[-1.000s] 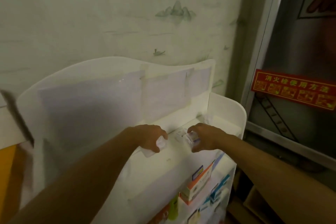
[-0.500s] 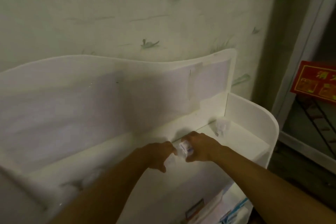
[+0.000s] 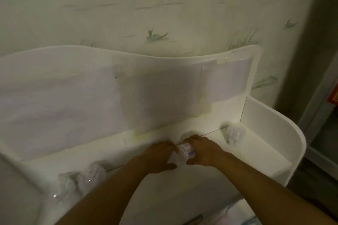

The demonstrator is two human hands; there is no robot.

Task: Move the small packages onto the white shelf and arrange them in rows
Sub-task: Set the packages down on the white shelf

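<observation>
A small package (image 3: 183, 153) (clear wrap, purple-marked label) sits on the white shelf (image 3: 256, 153) near its back panel, pinched between the left hand (image 3: 161, 157) and right hand (image 3: 202, 151). Another package (image 3: 235, 133) stands in the right corner; more wrapped ones (image 3: 82, 179) cluster at left.

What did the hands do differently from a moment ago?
The left hand and right hand moved closer together and now both press on one small package on the white shelf; earlier each seemed to hold its own. The view also shifted down and left. The package in the right corner stayed put.
</observation>
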